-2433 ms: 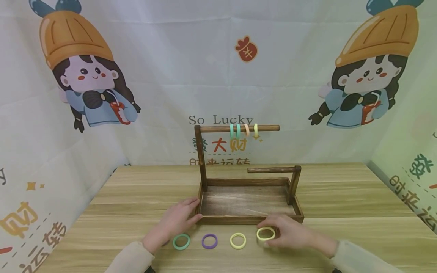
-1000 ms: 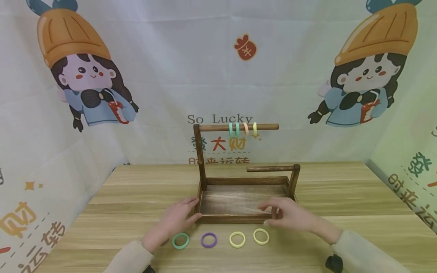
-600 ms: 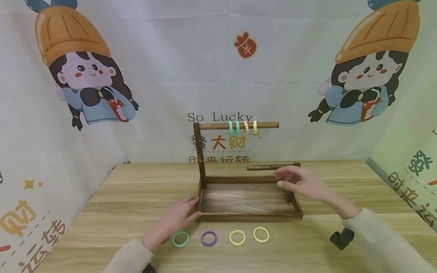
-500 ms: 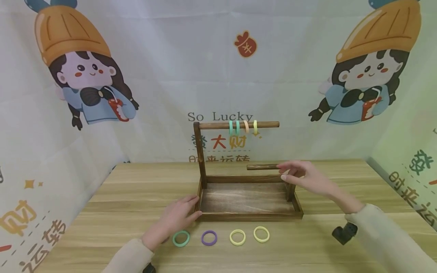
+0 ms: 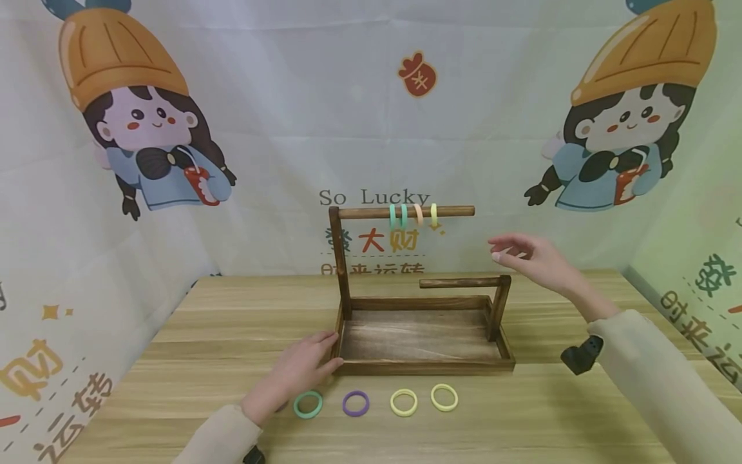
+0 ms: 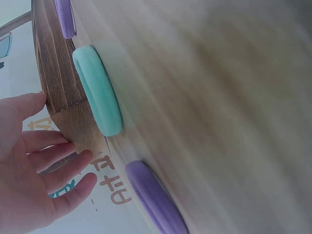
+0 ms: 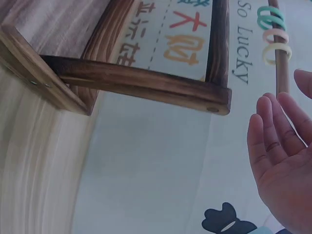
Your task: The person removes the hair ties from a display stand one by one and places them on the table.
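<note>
Head view shows the left hand [image 5: 301, 366] between eight and nine o'clock of the dark wooden rack [image 5: 426, 368], its extended fingers touching the tray's end, grasping nothing. At two o'clock, the right hand [image 5: 533, 260] hangs in the air, fingers released and gently bent. The rack's upper bar [image 5: 458, 211] carries two mint hair ties [image 5: 404, 216], a peach tie [image 5: 419, 214] and a yellow tie [image 5: 433, 214]. Four more, a mint ring [image 5: 308, 415], a purple ring [image 5: 356, 414] and two yellow rings [image 5: 404, 414], lie on the table [image 5: 243, 335] from eight o'clock round towards six.
</note>
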### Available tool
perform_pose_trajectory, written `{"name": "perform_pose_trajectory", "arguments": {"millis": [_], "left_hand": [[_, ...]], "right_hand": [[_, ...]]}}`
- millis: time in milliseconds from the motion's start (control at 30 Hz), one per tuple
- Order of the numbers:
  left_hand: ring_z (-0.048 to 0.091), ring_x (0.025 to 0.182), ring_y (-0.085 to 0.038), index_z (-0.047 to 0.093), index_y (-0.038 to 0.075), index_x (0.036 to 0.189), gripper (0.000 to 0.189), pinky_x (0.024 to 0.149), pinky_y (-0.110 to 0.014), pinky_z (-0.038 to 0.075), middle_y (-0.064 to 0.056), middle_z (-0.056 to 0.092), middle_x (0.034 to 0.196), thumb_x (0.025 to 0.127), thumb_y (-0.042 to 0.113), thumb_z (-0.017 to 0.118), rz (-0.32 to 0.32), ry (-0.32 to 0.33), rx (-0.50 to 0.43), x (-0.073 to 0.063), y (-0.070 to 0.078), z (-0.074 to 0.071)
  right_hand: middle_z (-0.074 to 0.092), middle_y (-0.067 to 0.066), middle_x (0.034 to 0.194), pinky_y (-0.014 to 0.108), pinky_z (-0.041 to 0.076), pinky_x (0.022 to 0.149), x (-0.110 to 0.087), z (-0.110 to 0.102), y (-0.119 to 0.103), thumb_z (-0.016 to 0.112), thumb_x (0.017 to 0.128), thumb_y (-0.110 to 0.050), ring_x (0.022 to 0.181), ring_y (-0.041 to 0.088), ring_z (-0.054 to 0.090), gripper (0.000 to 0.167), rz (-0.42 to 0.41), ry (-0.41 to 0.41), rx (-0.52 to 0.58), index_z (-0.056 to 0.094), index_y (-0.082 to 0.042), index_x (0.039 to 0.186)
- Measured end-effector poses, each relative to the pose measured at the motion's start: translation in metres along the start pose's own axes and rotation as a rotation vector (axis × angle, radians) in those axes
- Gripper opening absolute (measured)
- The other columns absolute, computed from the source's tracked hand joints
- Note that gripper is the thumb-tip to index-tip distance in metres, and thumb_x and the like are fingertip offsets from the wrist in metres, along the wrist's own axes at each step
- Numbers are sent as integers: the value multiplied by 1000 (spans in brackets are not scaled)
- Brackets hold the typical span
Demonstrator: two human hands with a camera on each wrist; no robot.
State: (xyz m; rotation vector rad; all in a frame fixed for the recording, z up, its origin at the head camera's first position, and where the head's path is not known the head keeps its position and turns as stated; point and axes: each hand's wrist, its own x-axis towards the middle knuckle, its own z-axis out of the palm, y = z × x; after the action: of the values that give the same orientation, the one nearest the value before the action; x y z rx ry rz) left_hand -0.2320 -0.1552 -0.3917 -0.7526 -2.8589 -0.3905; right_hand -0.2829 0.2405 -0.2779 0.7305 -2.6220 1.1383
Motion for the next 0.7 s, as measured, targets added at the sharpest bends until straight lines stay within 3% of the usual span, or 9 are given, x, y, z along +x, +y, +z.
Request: {"name": "perform_pose_trajectory", "arguments": {"millis": [467,700], "left_hand": [[46,109,-35,49,-7,120,50,90,-46,37,-20,48,122,85,28,58,-1,-4,6,0,-2,2],[46,109,-36,49,-8,119,50,90,-46,38,-21,48,121,85,27,59,4,2,-2,1,-3,3]], "right_hand": [[52,13,117,42,40,85,41,-8,-14,59,85,-27,100,24,49,44,34,108,75,51,-3,121],[48,11,122,41,37,89,61,-5,-30,60,83,-32,109,25,43,50,22,105,54,48,-7,124]]}}
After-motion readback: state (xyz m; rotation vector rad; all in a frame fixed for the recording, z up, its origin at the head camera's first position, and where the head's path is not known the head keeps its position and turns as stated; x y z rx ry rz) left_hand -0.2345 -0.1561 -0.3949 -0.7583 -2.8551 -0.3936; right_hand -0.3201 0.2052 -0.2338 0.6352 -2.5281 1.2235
